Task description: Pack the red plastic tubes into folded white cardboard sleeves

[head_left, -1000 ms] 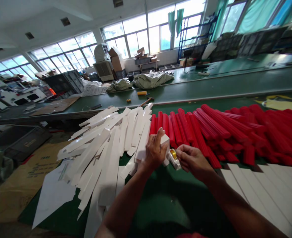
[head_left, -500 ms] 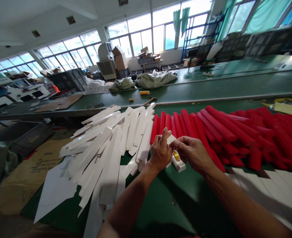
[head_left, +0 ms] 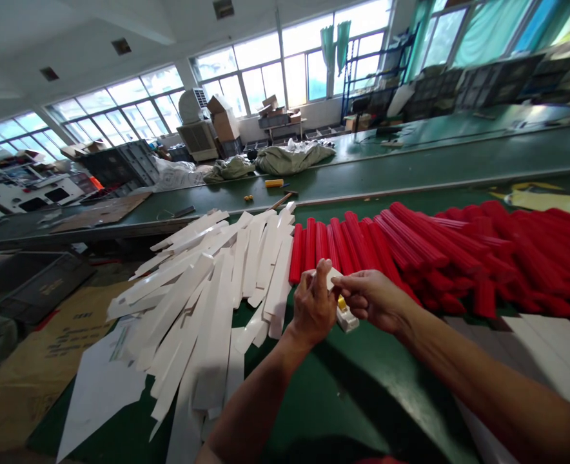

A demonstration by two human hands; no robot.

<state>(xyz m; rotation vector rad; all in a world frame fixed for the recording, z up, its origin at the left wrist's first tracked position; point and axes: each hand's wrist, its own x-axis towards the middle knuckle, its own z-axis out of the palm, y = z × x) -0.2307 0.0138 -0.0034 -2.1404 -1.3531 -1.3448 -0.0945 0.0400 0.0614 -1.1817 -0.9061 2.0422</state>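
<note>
My left hand [head_left: 315,304] is closed on a small white piece [head_left: 332,277], its index finger pointing up. Close beside it, my right hand [head_left: 369,295] pinches at the right edge of that same piece. Just below and between the hands, a white tape dispenser [head_left: 347,317] with a yellow core rests on the green table [head_left: 357,386], partly hidden by my fingers. Ribbed red tubes [head_left: 347,241] lie side by side behind my hands. A spread of flat white strips [head_left: 217,290] covers the table to the left of my left hand.
More red tubes [head_left: 507,258] are heaped at the right, above white sheets [head_left: 550,354]. A hammer [head_left: 284,198] and a yellow-handled tool [head_left: 274,183] lie beyond the strips. Cloth bundles [head_left: 292,158] sit on the far bench. A brown sack [head_left: 57,361] is at lower left.
The camera view has shifted slightly. My hands remain together around the white piece, and now cover more of the tape dispenser's upper part.
</note>
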